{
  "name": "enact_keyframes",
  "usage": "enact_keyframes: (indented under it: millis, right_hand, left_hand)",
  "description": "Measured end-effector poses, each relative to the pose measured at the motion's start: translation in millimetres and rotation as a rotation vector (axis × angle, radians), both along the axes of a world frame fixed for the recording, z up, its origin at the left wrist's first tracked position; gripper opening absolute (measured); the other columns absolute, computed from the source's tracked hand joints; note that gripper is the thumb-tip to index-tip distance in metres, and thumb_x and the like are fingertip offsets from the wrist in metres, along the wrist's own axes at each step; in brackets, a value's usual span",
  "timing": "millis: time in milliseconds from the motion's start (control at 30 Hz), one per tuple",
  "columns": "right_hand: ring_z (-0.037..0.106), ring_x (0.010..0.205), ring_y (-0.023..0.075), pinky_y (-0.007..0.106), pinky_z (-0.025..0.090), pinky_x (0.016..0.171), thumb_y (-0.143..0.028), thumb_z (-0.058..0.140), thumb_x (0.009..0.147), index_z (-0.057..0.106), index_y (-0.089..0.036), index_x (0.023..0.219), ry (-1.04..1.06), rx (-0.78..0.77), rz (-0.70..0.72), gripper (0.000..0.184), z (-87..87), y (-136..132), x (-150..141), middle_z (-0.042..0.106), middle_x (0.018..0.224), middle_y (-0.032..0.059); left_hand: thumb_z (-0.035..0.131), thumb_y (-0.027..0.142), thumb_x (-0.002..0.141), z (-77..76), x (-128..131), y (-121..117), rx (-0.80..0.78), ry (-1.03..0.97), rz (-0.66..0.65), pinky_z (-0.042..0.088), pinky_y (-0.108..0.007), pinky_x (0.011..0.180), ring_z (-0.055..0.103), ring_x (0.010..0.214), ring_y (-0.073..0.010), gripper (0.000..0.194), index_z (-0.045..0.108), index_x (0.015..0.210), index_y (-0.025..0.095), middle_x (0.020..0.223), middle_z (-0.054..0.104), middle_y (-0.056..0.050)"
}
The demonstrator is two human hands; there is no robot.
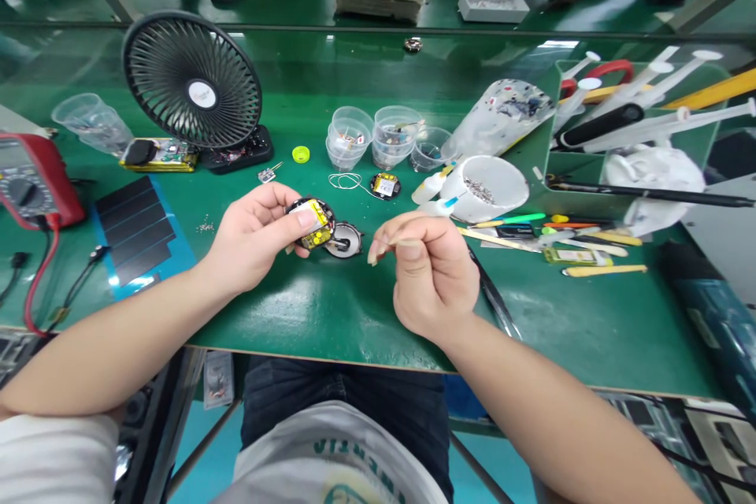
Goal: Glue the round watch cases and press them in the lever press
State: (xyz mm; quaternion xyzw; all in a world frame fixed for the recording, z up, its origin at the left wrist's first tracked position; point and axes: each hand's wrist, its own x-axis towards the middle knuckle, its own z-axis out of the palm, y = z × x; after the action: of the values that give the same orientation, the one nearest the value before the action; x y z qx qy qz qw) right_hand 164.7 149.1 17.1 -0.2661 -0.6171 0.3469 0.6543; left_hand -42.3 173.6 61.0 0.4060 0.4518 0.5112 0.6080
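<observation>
My left hand [257,236] is closed on a small round electronic module with a yellow battery [313,222], held just above the green table [331,307]. A round metal-rimmed case [344,239] lies on the table right beside it, joined to the module. My right hand [428,268] hovers to the right of the case with fingers pinched together; a thin pale stick seems to sit between them, though I cannot make it out clearly. Another round module [386,186] with a coiled white wire lies further back.
A black desk fan [192,83] stands at back left, a red multimeter [29,181] and dark strips on a blue sheet [138,232] at left. Clear plastic cups [378,138], a white cup [493,189], tweezers, sticks and syringes crowd the right. Other people's hands work across the far side.
</observation>
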Motion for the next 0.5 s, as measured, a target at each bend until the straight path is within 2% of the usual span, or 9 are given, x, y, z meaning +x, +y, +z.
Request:
enact_keyframes:
  millis: [300,500]
  right_hand:
    - [0.066,0.073,0.0174,0.032,0.058,0.06,-0.026,0.056,0.112,0.064,-0.026,0.103,-0.056,0.103,-0.052,0.011,7.9,-1,0,0.066,0.087,0.0019]
    - [0.068,0.077,0.0177,0.035,0.06,0.066,-0.026,0.057,0.112,0.064,-0.025,0.106,-0.047,0.125,0.066,0.009,6.2,-2,6,0.067,0.089,0.0023]
  left_hand:
    - [0.105,0.036,0.056,-0.9,2,7,-0.011,0.014,0.094,0.055,-0.016,0.044,0.066,0.054,-0.0109,0.048,0.068,0.078,0.016,0.069,0.072,0.0]
    - [0.105,0.038,0.055,-5.2,0,14,-0.024,0.016,0.181,0.058,-0.018,0.048,0.066,0.058,-0.0106,0.05,0.068,0.08,0.016,0.074,0.073,-0.001]
